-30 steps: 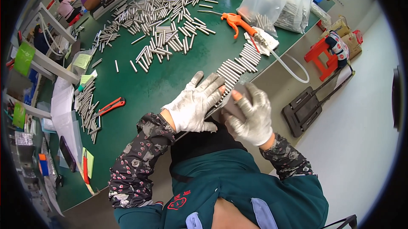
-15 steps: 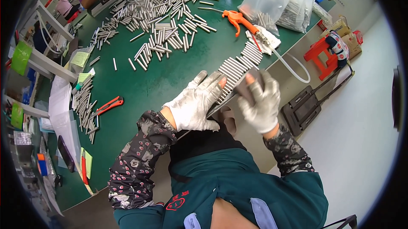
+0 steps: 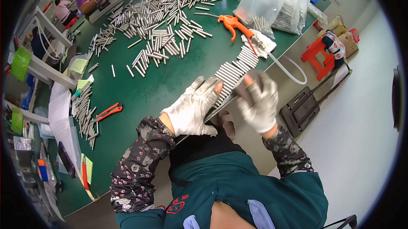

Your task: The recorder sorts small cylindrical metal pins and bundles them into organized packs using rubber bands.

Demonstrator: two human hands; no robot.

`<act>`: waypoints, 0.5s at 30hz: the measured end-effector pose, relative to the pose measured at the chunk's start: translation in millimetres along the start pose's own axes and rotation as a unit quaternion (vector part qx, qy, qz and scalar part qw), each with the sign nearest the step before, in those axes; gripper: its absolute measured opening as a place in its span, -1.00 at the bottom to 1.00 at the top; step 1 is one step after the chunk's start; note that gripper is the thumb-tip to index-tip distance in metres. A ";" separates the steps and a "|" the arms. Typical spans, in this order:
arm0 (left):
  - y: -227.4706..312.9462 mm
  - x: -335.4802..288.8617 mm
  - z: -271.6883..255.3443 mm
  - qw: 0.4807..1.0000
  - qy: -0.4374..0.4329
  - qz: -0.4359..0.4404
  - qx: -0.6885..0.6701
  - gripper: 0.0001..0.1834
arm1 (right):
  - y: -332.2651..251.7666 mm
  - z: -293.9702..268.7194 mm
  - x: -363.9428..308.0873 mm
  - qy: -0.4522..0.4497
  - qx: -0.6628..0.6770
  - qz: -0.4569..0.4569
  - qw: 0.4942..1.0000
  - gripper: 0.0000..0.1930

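Head view: a row of metal rods (image 3: 236, 70) lies side by side at the near right edge of the green table (image 3: 140, 97), running from the hands away toward the orange air gun (image 3: 233, 24). The left hand (image 3: 192, 109), in a white glove, lies flat on the near end of the row with the fingers (image 3: 208, 88) spread and almost straight, pressing the rods down. The right hand (image 3: 258, 101), also gloved, is curled with the fingers together around a small dark pad (image 3: 244, 88) that touches the rods just beside the left fingertips. I judge the pad is being rubbed over the row. To do it well, the left hand should keep the rods from rolling, and the pad should move along the row with even pressure, not pushing rods over the table edge. Many loose rods (image 3: 161, 20) lie far away on the table.
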State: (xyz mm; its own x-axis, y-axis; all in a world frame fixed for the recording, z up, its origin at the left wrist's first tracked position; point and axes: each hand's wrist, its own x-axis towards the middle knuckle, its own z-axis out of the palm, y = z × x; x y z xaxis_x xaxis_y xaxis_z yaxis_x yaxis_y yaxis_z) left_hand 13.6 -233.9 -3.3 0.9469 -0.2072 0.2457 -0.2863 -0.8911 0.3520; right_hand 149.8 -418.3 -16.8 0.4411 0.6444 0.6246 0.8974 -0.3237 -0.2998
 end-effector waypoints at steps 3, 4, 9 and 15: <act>1.8 -1.6 -2.7 1.000 -0.016 -0.012 -0.001 0.38 | -15.1 1.1 -11.0 -0.076 0.063 -0.133 0.986 -0.40; 2.9 -0.2 -3.0 1.000 -0.013 -0.004 0.002 0.38 | -8.0 -1.0 -6.3 -0.071 0.057 -0.134 0.987 -0.40; 4.6 -2.4 -2.0 0.999 -0.017 -0.014 0.028 0.33 | 5.6 -12.2 45.0 0.019 -0.001 -0.018 1.000 -0.42; 12.9 3.0 -6.7 0.996 -0.041 -0.026 0.073 0.08 | -30.5 24.2 118.0 -0.101 0.079 -0.026 0.991 -0.43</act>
State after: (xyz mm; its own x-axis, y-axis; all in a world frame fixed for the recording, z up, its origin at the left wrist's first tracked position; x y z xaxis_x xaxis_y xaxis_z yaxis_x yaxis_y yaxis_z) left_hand 11.8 -243.3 8.0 0.9702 -0.1868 0.1542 -0.2187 -0.9491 0.2265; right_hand 174.7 -315.6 48.7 0.3727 0.7879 0.4902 0.9022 -0.1841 -0.3901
